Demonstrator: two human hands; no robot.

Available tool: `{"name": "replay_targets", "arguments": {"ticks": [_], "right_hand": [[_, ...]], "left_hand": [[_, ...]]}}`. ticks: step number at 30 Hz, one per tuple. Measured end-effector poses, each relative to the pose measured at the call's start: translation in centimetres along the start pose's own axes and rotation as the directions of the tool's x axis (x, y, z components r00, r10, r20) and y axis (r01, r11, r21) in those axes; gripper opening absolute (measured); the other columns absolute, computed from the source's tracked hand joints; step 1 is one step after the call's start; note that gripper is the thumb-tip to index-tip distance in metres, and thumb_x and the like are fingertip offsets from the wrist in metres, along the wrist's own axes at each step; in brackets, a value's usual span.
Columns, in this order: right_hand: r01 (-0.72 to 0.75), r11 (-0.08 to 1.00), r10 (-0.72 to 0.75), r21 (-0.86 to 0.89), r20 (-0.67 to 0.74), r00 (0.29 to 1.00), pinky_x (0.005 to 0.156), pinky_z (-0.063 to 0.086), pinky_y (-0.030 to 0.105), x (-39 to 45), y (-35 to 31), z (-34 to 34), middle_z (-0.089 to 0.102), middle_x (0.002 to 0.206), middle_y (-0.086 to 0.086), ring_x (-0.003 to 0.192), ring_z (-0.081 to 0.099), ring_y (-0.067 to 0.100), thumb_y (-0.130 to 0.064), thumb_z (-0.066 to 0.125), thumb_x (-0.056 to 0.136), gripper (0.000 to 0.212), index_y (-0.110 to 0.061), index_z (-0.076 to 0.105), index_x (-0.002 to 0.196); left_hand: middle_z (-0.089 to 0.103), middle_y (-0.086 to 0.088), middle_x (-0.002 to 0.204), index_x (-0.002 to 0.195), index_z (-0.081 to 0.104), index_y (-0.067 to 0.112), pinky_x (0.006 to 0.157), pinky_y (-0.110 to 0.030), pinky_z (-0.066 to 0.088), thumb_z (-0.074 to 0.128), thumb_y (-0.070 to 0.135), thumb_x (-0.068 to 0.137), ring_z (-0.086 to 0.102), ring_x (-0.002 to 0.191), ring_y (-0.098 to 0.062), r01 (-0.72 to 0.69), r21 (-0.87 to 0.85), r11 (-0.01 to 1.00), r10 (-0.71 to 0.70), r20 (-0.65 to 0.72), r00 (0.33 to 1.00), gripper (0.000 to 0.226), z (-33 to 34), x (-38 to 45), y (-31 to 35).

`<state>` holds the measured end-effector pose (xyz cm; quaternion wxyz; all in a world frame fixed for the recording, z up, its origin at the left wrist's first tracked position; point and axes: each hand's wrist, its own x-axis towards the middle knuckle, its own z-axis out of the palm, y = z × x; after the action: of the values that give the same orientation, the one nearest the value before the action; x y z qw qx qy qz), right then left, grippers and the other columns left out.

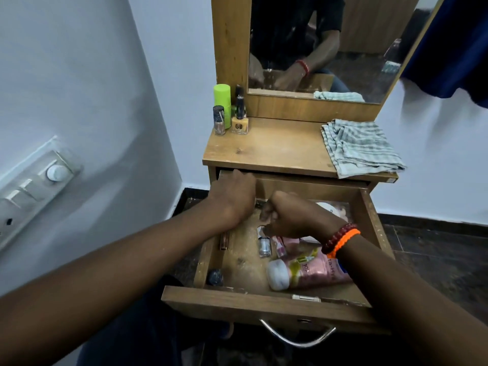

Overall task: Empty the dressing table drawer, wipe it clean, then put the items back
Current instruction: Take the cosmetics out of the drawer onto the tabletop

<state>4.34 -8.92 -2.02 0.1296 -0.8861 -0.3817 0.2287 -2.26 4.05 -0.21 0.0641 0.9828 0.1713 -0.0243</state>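
Note:
The wooden drawer (264, 303) of the dressing table stands pulled out. Inside lie a pink bottle with a white cap (306, 273), a small silver nail polish bottle (264, 247), a thin brown stick (224, 240), a dark round item (215, 277) and a white object (327, 207) at the back. My left hand (233, 196) reaches into the drawer's back left corner; its fingers are hidden under the tabletop. My right hand (293, 216) hovers over the drawer's middle, fingers curled around something small that I cannot make out.
On the tabletop (272, 149) stand a green bottle (222, 97) and several nail polish bottles (239, 120) at the back left. A striped folded cloth (359, 147) lies at the right. A mirror (317, 48) rises behind. A switch panel (34, 186) is on the left wall.

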Motion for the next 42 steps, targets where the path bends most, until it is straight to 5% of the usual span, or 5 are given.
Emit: {"name": "replay_targets", "arguments": {"ticks": [13, 20, 24, 28, 42], "right_hand": [[-0.081, 0.996, 0.08, -0.038, -0.014, 0.997, 0.066, 0.043, 0.029, 0.4, -1.1, 1.9, 0.048, 0.086, -0.001, 0.103, 0.046, 0.023, -0.025, 0.08, 0.075, 0.034, -0.025, 0.047, 0.085], [-0.029, 0.995, 0.02, -0.1, -0.094, 0.995, 0.086, 0.033, 0.03, -0.2, -2.2, 3.0, 0.057, 0.094, -0.003, 0.105, 0.047, 0.02, -0.015, 0.076, 0.075, 0.036, -0.026, 0.041, 0.078], [-0.022, 0.999, 0.019, -0.025, -0.13, 0.991, 0.074, 0.032, 0.022, -1.1, -1.9, 3.1, 0.055, 0.088, -0.001, 0.084, 0.034, 0.01, -0.009, 0.067, 0.086, 0.026, -0.022, 0.046, 0.076], [-0.079, 0.991, 0.097, 0.113, -0.17, 0.981, 0.05, 0.029, 0.018, -1.0, -1.3, 3.1, 0.066, 0.094, 0.006, 0.103, 0.051, 0.022, -0.018, 0.079, 0.074, 0.025, -0.017, 0.053, 0.077], [-0.121, 0.949, 0.191, 0.29, -0.226, 0.955, 0.071, 0.057, 0.043, -1.4, -0.3, 2.1, 0.074, 0.091, 0.014, 0.087, 0.068, 0.024, -0.018, 0.083, 0.072, 0.035, 0.002, 0.066, 0.096]], "left_hand": [[0.069, -0.014, 0.121, 0.114, 0.071, 0.007, 0.077, -0.035, 0.048, 0.05, 0.012, 0.102, 0.066, 0.112, -0.03, 0.079, 0.04, 0.996, -0.08, 0.026, 0.996, 0.025, 1.5, 1.2, 1.4], [0.068, -0.016, 0.117, 0.1, 0.071, 0.005, 0.075, -0.036, 0.046, 0.056, 0.015, 0.097, 0.064, 0.112, -0.031, 0.104, -0.084, 0.991, -0.1, 0.053, 0.994, 0.018, 1.2, 0.6, 0.9], [0.066, -0.017, 0.11, 0.078, 0.055, 0.014, 0.07, -0.036, 0.046, 0.062, 0.014, 0.093, 0.064, 0.104, -0.033, 0.129, -0.144, 0.981, -0.129, 0.009, 0.992, 0.016, 0.1, 0.1, 0.9], [0.056, -0.012, 0.097, 0.084, 0.05, 0.014, 0.069, -0.039, 0.049, 0.063, 0.011, 0.092, 0.063, 0.096, -0.035, 0.146, -0.23, 0.962, -0.159, -0.039, 0.987, 0.016, -0.6, -0.6, 0.1], [0.057, -0.012, 0.101, 0.088, 0.055, 0.01, 0.07, -0.039, 0.044, 0.049, 0.003, 0.098, 0.06, 0.095, -0.032, 0.094, -0.314, 0.945, -0.14, -0.127, 0.982, 0.013, 1.2, -1.6, 0.4]]}}
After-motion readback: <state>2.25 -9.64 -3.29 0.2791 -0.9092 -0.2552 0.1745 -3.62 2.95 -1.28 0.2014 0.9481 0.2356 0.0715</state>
